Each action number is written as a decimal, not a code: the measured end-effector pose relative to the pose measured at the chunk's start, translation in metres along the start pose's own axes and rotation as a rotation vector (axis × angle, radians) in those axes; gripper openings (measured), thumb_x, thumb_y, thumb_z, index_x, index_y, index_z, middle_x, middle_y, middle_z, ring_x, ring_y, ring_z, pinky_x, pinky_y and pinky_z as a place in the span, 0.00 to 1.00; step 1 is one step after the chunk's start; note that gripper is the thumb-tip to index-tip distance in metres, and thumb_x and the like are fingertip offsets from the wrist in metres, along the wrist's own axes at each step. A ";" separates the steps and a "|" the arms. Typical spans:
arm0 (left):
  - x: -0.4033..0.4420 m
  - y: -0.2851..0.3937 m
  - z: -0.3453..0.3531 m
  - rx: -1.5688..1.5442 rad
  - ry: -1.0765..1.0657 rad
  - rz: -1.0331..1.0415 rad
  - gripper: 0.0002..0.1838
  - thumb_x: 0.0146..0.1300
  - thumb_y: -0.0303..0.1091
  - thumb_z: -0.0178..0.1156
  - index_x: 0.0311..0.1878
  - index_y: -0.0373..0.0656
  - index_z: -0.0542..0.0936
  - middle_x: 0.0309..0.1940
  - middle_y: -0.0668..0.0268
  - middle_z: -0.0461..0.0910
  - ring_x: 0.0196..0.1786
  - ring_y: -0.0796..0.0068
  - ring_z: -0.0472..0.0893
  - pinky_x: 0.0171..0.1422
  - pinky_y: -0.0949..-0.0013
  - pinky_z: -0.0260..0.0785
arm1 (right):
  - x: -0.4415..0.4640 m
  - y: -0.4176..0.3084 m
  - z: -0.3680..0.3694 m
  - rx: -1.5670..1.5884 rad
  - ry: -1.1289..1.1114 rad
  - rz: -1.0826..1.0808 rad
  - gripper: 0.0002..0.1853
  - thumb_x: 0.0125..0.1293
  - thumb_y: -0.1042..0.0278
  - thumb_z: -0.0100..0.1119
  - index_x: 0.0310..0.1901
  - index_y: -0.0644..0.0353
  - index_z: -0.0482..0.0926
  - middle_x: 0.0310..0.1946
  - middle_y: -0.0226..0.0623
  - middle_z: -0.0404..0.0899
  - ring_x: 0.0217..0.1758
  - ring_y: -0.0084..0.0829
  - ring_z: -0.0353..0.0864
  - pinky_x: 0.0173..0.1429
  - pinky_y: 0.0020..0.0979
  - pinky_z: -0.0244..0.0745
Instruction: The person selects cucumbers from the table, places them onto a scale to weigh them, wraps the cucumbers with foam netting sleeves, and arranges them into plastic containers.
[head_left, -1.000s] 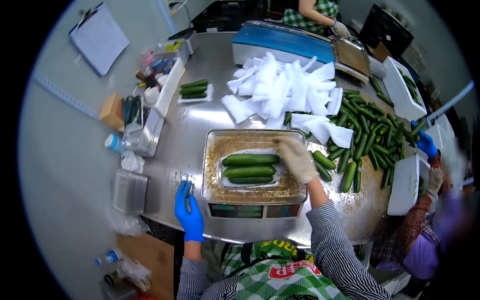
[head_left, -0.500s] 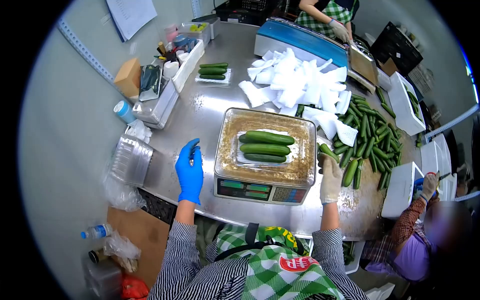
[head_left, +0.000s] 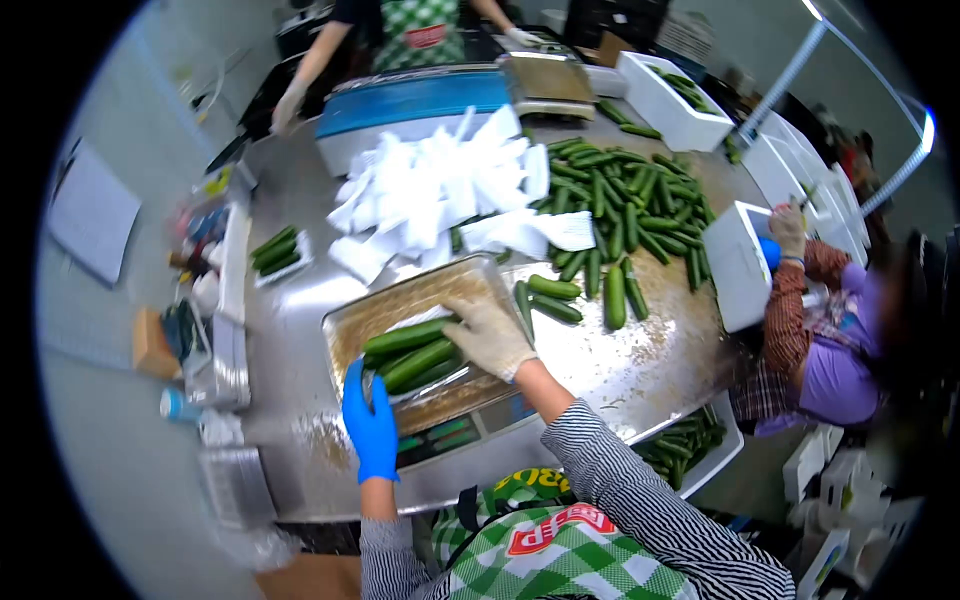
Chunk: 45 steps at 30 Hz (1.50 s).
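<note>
Several cucumbers (head_left: 415, 362) lie on a white-lined tray on the metal pan of a scale (head_left: 350, 330). My left hand (head_left: 370, 420), in a blue glove, is at the left end of the tray, thumb and fingers apart around its corner. At the right end, my right hand (head_left: 490, 338), in a pale knit glove, has its fingertips against the cucumbers; whether it grips them or the tray is unclear. One slim cucumber (head_left: 523, 308) lies beside the right hand.
Behind the scale are a pile of white foam sleeves (head_left: 430, 190) and a heap of cucumbers (head_left: 630, 200). A packed tray (head_left: 280, 255) sits at the left. White boxes (head_left: 738, 268) line the right, near a co-worker (head_left: 820, 340); another person (head_left: 420, 30) stands at the back.
The view has swung, so the table appears turned. My right hand has come back from the loose cucumbers to the tray's right end, and my left hand has moved to its left end.
</note>
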<state>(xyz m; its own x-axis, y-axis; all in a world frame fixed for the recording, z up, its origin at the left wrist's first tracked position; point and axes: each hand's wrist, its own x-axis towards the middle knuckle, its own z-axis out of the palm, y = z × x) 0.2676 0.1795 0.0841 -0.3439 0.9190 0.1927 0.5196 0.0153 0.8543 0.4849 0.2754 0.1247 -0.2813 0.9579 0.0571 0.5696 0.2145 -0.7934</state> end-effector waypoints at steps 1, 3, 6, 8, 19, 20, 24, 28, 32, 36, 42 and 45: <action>-0.002 -0.002 0.002 -0.008 -0.007 0.009 0.21 0.73 0.29 0.56 0.66 0.33 0.73 0.63 0.51 0.77 0.65 0.58 0.76 0.71 0.61 0.65 | 0.006 0.012 0.003 -0.015 -0.023 -0.044 0.22 0.67 0.58 0.57 0.55 0.66 0.79 0.49 0.56 0.79 0.56 0.53 0.77 0.64 0.43 0.70; -0.005 -0.012 0.003 0.043 -0.017 0.038 0.19 0.74 0.28 0.53 0.65 0.33 0.74 0.62 0.52 0.77 0.65 0.59 0.76 0.71 0.62 0.64 | 0.010 0.023 -0.001 -0.013 -0.083 -0.093 0.21 0.68 0.56 0.57 0.52 0.66 0.80 0.47 0.56 0.79 0.55 0.53 0.77 0.63 0.43 0.71; -0.007 -0.011 0.001 0.072 -0.040 -0.037 0.19 0.75 0.30 0.52 0.64 0.32 0.75 0.61 0.52 0.78 0.65 0.60 0.76 0.71 0.62 0.64 | 0.015 0.029 -0.004 0.006 -0.173 -0.034 0.20 0.70 0.54 0.55 0.49 0.66 0.79 0.47 0.57 0.80 0.54 0.54 0.80 0.60 0.46 0.73; -0.008 -0.004 0.001 0.069 -0.043 -0.067 0.18 0.76 0.31 0.51 0.63 0.32 0.75 0.61 0.53 0.79 0.64 0.61 0.76 0.70 0.62 0.64 | 0.012 0.022 -0.012 0.095 -0.180 0.061 0.20 0.71 0.54 0.54 0.50 0.65 0.77 0.45 0.57 0.82 0.50 0.55 0.82 0.56 0.48 0.75; 0.028 0.012 0.001 0.326 0.079 0.054 0.17 0.73 0.28 0.54 0.62 0.31 0.76 0.60 0.54 0.79 0.63 0.62 0.77 0.70 0.62 0.64 | 0.008 0.050 -0.016 0.269 0.064 -0.082 0.13 0.71 0.65 0.52 0.50 0.62 0.79 0.44 0.47 0.80 0.51 0.47 0.79 0.58 0.41 0.75; 0.046 0.026 0.004 0.375 0.078 0.093 0.18 0.73 0.28 0.55 0.62 0.31 0.76 0.60 0.54 0.79 0.63 0.62 0.77 0.70 0.62 0.64 | 0.006 0.048 -0.015 0.269 0.063 -0.109 0.12 0.71 0.65 0.52 0.49 0.62 0.79 0.44 0.47 0.80 0.50 0.47 0.79 0.57 0.41 0.75; 0.121 0.047 0.021 0.339 -0.173 0.170 0.21 0.69 0.31 0.61 0.63 0.34 0.76 0.61 0.53 0.79 0.63 0.59 0.77 0.70 0.61 0.65 | -0.020 0.050 -0.053 0.206 0.025 -0.199 0.11 0.68 0.66 0.56 0.48 0.61 0.79 0.40 0.45 0.79 0.45 0.47 0.81 0.52 0.42 0.76; 0.159 0.066 0.055 0.500 -0.645 0.131 0.24 0.63 0.37 0.68 0.59 0.36 0.79 0.58 0.51 0.79 0.60 0.56 0.79 0.66 0.60 0.69 | -0.053 0.097 -0.063 0.173 0.440 0.125 0.11 0.67 0.67 0.57 0.48 0.61 0.80 0.41 0.48 0.81 0.44 0.48 0.82 0.50 0.43 0.77; 0.168 0.052 0.083 0.571 -0.889 0.181 0.24 0.56 0.39 0.73 0.53 0.36 0.81 0.46 0.53 0.81 0.48 0.55 0.82 0.55 0.60 0.74 | -0.037 0.136 -0.053 -0.097 0.075 0.486 0.23 0.65 0.53 0.59 0.53 0.63 0.78 0.42 0.50 0.82 0.44 0.50 0.83 0.51 0.47 0.78; 0.178 0.049 0.087 0.532 -0.928 0.133 0.22 0.57 0.40 0.72 0.50 0.36 0.82 0.43 0.52 0.81 0.46 0.50 0.81 0.53 0.58 0.74 | -0.014 0.157 -0.035 -0.124 0.000 0.476 0.26 0.62 0.50 0.62 0.52 0.65 0.75 0.41 0.50 0.82 0.46 0.49 0.83 0.51 0.47 0.78; 0.179 0.073 0.101 0.394 -0.743 0.010 0.18 0.64 0.36 0.66 0.51 0.34 0.77 0.37 0.55 0.81 0.39 0.59 0.82 0.47 0.59 0.74 | -0.040 0.183 -0.081 0.262 0.060 0.423 0.30 0.68 0.54 0.53 0.65 0.67 0.70 0.50 0.54 0.81 0.50 0.47 0.82 0.55 0.41 0.77; 0.164 0.124 0.146 -0.002 -0.671 -0.239 0.16 0.72 0.40 0.58 0.55 0.38 0.75 0.33 0.64 0.78 0.31 0.75 0.77 0.37 0.70 0.71 | -0.057 0.217 -0.094 0.820 0.135 0.593 0.28 0.73 0.61 0.48 0.69 0.70 0.66 0.45 0.43 0.82 0.39 0.29 0.80 0.42 0.29 0.77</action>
<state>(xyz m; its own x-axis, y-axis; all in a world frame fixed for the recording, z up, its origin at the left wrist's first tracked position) 0.3901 0.3899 0.1515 0.1078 0.9350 -0.3380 0.4884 0.2463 0.8371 0.6970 0.2850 0.0056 -0.0073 0.8916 -0.4527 -0.1294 -0.4498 -0.8837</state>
